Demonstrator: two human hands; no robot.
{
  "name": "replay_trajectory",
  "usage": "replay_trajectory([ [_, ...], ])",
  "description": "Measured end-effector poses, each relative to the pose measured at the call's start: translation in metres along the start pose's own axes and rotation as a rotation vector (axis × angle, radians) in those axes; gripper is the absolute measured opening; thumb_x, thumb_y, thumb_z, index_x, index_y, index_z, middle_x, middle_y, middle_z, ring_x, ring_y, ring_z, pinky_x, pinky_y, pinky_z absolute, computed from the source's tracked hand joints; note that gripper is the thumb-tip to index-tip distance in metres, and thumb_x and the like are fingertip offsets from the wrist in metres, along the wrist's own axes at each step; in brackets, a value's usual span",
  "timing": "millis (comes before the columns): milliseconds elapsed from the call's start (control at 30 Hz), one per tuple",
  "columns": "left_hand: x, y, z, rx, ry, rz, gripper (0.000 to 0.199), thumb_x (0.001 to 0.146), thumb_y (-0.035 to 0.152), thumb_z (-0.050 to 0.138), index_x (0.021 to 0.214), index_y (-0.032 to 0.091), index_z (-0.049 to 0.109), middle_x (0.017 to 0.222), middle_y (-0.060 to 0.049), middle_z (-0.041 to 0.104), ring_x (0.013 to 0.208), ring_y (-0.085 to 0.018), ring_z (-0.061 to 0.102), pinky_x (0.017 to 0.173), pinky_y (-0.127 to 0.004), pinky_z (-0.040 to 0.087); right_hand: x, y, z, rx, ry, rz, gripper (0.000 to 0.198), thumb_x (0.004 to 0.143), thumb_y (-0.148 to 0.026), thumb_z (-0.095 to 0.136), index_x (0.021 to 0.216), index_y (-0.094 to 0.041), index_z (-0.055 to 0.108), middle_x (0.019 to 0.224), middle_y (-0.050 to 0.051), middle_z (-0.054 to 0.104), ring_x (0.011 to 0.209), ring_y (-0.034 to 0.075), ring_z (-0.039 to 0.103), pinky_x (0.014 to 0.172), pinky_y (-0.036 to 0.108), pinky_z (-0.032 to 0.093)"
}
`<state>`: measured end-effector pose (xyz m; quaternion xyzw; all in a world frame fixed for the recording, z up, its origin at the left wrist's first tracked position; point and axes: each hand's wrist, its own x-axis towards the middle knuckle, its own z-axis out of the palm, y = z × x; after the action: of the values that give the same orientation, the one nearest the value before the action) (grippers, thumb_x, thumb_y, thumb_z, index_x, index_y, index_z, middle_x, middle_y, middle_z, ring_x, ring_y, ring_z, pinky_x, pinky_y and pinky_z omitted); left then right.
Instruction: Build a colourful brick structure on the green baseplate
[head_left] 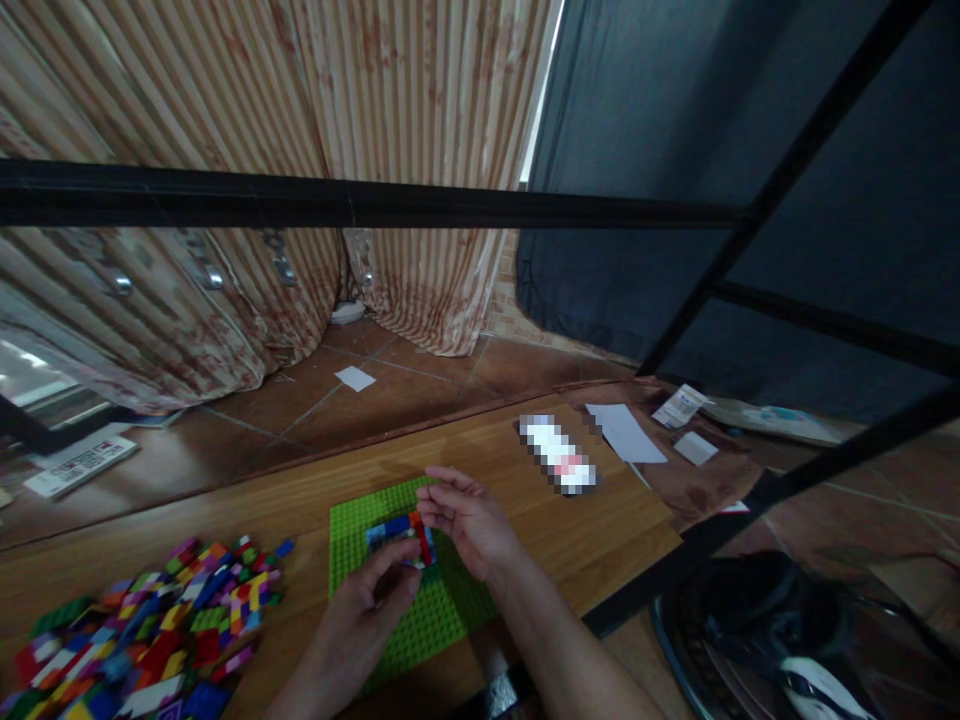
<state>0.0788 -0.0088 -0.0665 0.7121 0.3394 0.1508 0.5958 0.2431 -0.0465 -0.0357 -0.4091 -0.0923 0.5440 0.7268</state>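
Observation:
A green studded baseplate [349, 525] lies on the wooden table, with a small build of blue, light blue and red bricks [386, 530] on it. My left hand [367, 610] is at the near side of this build, its index finger and thumb curved with a gap between the tips. Over the build's right edge, my right hand [469, 520] is raised with its fingers loosely stretched and apart; I see nothing held in it. A red brick [424, 540] stands out between the two hands. Part of the build is hidden behind my left fingers.
Loose coloured bricks [165, 630] are heaped on the table's left. A blurred-out phone-like object [559, 455] lies on the right, with white paper [626, 432] beyond it. A dark metal bar [375, 205] crosses ahead of the curtains [420, 90]. A round dark object [720, 640] is at lower right.

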Motion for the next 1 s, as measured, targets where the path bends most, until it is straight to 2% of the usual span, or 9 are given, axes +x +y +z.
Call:
replay_trajectory([
  [400,-0.0002,-0.0021,-0.0008,-0.001,-0.011,0.013,0.040,0.085,0.040,0.056,0.120,0.022,0.061,0.122,-0.005,0.066,0.105,-0.022,0.062,0.094,-0.032,0.048,-0.0005,0.0000,0.0003,-0.018,0.013,0.015,0.045,0.051,-0.029,0.086,0.090,-0.016,0.070,0.072,0.002,0.074,0.057,0.009,0.065,0.057,0.020,0.050],
  [867,-0.0004,0.0018,0.0006,-0.021,0.019,0.013,0.040,0.082,0.041,0.058,0.116,0.021,0.064,0.114,-0.005,0.069,0.097,-0.022,0.065,0.088,-0.032,0.051,0.0010,0.0024,-0.0018,-0.037,-0.003,0.001,0.040,0.056,-0.028,0.085,0.091,-0.016,0.070,0.073,0.002,0.073,0.059,0.011,0.065,0.058,0.022,0.050],
  [1000,-0.0006,0.0020,0.0006,0.004,0.019,0.019,0.037,0.084,0.040,0.057,0.114,0.021,0.065,0.109,-0.005,0.069,0.101,-0.022,0.063,0.091,-0.033,0.049,0.0014,0.0030,-0.0033,-0.041,-0.003,0.008,0.039,0.057,-0.028,0.084,0.092,-0.016,0.070,0.072,0.002,0.073,0.058,0.010,0.065,0.059,0.022,0.050],
])
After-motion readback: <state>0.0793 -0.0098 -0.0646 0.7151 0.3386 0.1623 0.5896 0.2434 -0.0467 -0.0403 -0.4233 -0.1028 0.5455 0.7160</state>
